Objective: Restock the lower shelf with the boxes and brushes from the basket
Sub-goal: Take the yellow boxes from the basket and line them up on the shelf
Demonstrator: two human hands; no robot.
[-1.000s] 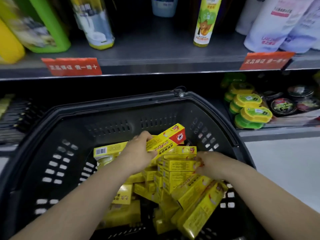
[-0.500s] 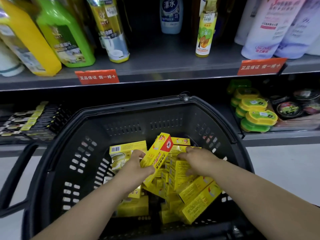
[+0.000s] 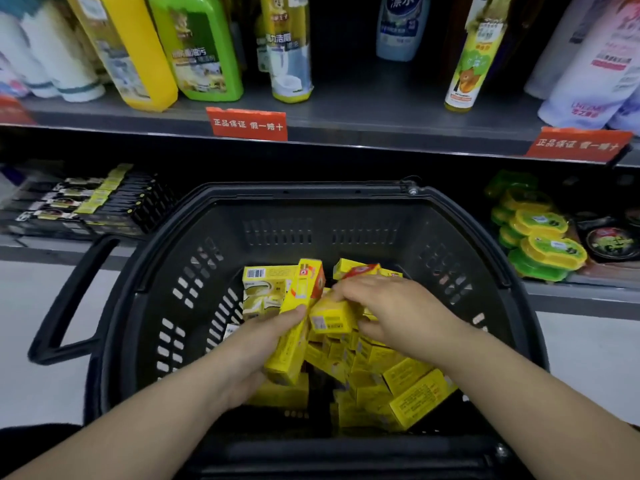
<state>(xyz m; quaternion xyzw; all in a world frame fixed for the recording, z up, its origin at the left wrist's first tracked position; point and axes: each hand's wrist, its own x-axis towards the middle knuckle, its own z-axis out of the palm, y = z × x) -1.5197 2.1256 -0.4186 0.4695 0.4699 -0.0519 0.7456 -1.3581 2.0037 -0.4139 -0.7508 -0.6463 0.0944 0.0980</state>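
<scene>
Boxes (image 3: 381, 379) lay nearly all in the basket (image 3: 311, 194) at this point, a loose heap of yellow cartons jumbled on its floor, some flat and some on edge. Your left hand (image 3: 263, 344) gripped a long yellow box (image 3: 294, 327). Its fingers were wrapped round the box and the thumb lay on its face, holding it on end above the heap but inside the basket walls. Your right hand (image 3: 391, 306) had its fingers curled over a shorter yellow box (image 3: 330, 317), just beside the long one, and appeared to be grasping it.

By my reading you were early in the job. No yellow carton showed on the lower shelf (image 3: 571, 292), though the stretch behind the basket was dark and hidden. That shelf held black packs (image 3: 104, 202) at your left and green-and-yellow round tubs (image 3: 540, 237) at your right. I could not make out any brushes in the basket; they may have been buried under the cartons. Most of the heap remained to be lifted out and shelved.
</scene>
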